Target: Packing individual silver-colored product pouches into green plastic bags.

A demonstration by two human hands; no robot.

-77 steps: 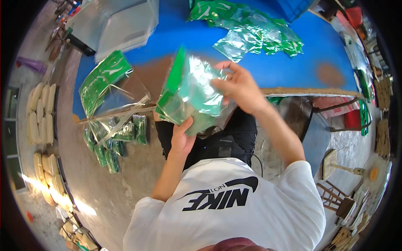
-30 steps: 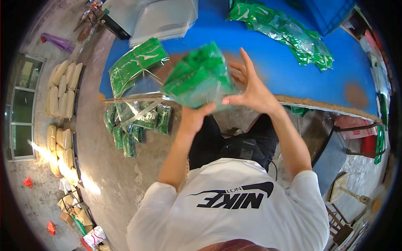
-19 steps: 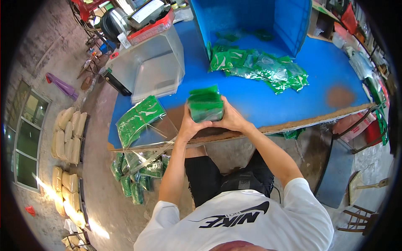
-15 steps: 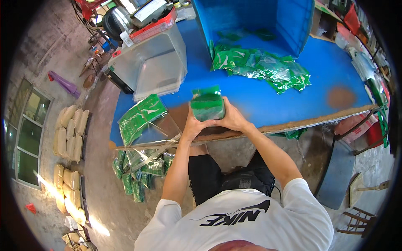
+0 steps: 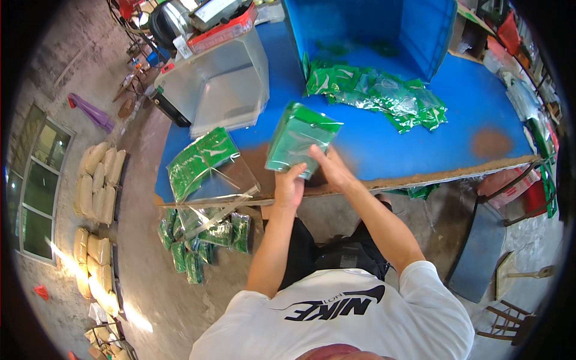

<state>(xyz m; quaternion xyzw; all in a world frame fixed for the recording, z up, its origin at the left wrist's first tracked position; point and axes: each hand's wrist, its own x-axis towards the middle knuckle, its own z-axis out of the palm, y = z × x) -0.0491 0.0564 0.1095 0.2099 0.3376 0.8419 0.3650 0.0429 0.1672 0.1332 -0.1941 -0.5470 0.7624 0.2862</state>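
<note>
Both my hands hold a stack of green packets (image 5: 298, 139) in clear plastic, tilted above the front edge of the blue table (image 5: 384, 147). My left hand (image 5: 289, 186) grips the stack's lower left corner. My right hand (image 5: 329, 168) presses its lower right side. A flat green packet bundle (image 5: 201, 161) lies on the table's left corner, beside a clear bag (image 5: 225, 186) hanging over the edge.
A pile of green packets (image 5: 378, 96) lies in front of an open blue crate (image 5: 366, 30) at the back. A grey plastic bin (image 5: 216, 78) stands at back left. More packets (image 5: 198, 240) hang in a clear bag below the table. Pale sacks (image 5: 99, 180) line the floor on the left.
The stack was upright on the table edge between both hands; now it is lifted and tilted to the left. The view has shifted slightly.
</note>
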